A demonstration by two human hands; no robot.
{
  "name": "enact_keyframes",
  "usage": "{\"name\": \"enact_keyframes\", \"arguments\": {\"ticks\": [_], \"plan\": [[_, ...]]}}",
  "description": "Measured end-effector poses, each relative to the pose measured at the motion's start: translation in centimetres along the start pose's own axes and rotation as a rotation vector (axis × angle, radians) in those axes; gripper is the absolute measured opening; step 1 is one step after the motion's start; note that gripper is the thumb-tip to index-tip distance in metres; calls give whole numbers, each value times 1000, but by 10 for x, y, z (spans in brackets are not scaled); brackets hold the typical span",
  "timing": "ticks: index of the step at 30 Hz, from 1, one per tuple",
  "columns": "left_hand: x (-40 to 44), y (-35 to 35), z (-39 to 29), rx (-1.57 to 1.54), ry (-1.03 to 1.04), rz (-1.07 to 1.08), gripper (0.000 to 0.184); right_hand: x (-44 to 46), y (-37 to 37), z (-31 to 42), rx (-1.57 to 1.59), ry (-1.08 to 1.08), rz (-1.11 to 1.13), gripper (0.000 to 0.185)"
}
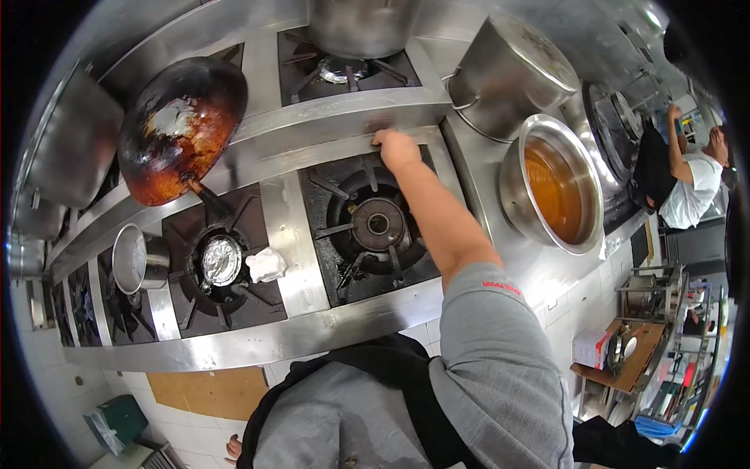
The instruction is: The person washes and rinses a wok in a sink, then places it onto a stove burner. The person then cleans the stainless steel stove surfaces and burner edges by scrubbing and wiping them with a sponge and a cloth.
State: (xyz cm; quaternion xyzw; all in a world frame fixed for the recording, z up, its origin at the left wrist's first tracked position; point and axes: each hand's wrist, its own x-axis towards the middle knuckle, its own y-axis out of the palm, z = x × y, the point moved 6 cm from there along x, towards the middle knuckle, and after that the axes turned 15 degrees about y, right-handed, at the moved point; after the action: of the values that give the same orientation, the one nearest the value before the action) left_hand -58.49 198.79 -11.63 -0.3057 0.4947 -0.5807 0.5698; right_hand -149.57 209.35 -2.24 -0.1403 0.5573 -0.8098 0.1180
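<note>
My right hand [397, 148] reaches to the raised steel ledge behind a bare burner [377, 224], its fingers curled at the ledge; whatever they hold is too small to make out. At the lower left, beside my apron, only a few fingertips of my left hand [233, 448] show. A crumpled white cloth [266, 266] lies at the edge of the neighbouring burner, whose centre is covered with foil [222, 260]. An upturned, scorched wok [181, 129] rests behind that burner, its handle pointing toward it.
A small steel pot [139, 259] stands at the left. On the right are a large steel pot [512, 78] and a steel bowl [551, 184] of orange-brown liquid. Another big pot [363, 27] sits on the rear burner. A person [687, 176] is at the far right.
</note>
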Motion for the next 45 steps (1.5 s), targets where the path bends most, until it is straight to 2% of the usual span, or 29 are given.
{"name": "enact_keyframes", "arguments": {"ticks": [1, 4, 5, 6, 8, 10, 12, 14, 15, 17, 20, 22, 24, 25, 26, 27, 28, 29, 30, 31, 32, 34, 35, 37, 39, 40, 42, 43, 45], "plan": [[4, -1, -1, -5, 5, 6, 49, 2, -9, -3, -34, 19, 67, 21], [9, -3, -10, -20, 1, 22, 52, 9, -51, -45, 64, 129, -157, 23], [7, -5, -6, -20, -77, 30, 49, 12, -55, -62, 91, 184, -208, 22], [9, -12, -2, -17, -154, 33, 47, 19, -46, -81, 33, 311, -177, 21], [8, -19, -3, -26, -143, 84, 45, 24, -28, -87, 6, 333, -200, 20], [1, -24, -13, -25, -117, 104, 42, 29, -7, -64, -34, 294, -144, 18], [-6, -38, -25, -22, -114, 135, 39, 17, 7, -33, -80, 109, -84, 20], [-5, -37, -31, -99, -133, 169, 39, 14, -18, -49, -36, 154, -52, 20], [-7, -35, -28, -31, -88, 113, 42, 22, -27, -65, -16, 210, -80, 20], [-17, -27, -17, -45, -127, 155, 42, 34, -26, -79, -60, 292, -104, 19], [-25, -10, -7, -70, -220, 236, 44, 25, -10, -52, -169, 186, -80, 19], [-22, 5, -5, -57, -154, 240, 45, 31, -12, -67, -126, 123, -111, 18], [-42, 5, 7, -32, -105, 256, 46, 42, -17, -78, -81, 248, -113, 19], [-48, 0, 5, 21, -78, 165, 47, 38, -14, -72, -76, 255, -125, 19], [-42, 11, 16, -92, 47, 157, 47, 30, -12, -60, -71, 257, -129, 19], [-39, -20, -5, -119, 68, 92, 47, 19, -8, -43, -76, 173, -114, 20], [-33, -40, -15, -234, -63, 345, 45, 15, 4, -35, -60, 89, -71, 21], [-44, -18, 0, -254, 54, 154, 45, 11, -6, -28, -70, -7, -47, 24], [-42, -51, -16, -324, -39, 298, 46, 11, -17, -31, -72, 80, 4, 23], [-45, -63, -23, -261, -63, 293, 47, 17, -20, -41, -67, 179, 20, 23], [-45, -36, -7, -191, -33, 228, 46, 41, -3, -72, -66, 156, -72, 23], [-50, -58, -20, -213, -152, 178, 42, 33, -4, -53, -184, 203, -14, 23], [-52, -57, -22, -232, -191, 200, 41, 32, 3, -33, -169, 176, -6, 23], [-61, -56, -25, -256, -235, 215, 40, 24, 19, 5, -123, -19, 53, 23], [-65, -56, -33, -279, -130, 169, 40, 9, 26, 60, 43, -212, 132, 22], [-67, -56, -31, -294, -131, 160, 40, 3, 32, 85, 229, -309, 150, 19], [-74, -52, -25, -315, -108, 197, 41, -18, 51, 131, 851, -267, 433, 17], [-83, -34, -12, -365, -121, 130, 42, -46, 51, 160, 1114, -3, 742, 18], [-94, -19, 6, -425, -232, 225, 43, -97, 47, 216, 1554, 51, 1124, 13]]}}
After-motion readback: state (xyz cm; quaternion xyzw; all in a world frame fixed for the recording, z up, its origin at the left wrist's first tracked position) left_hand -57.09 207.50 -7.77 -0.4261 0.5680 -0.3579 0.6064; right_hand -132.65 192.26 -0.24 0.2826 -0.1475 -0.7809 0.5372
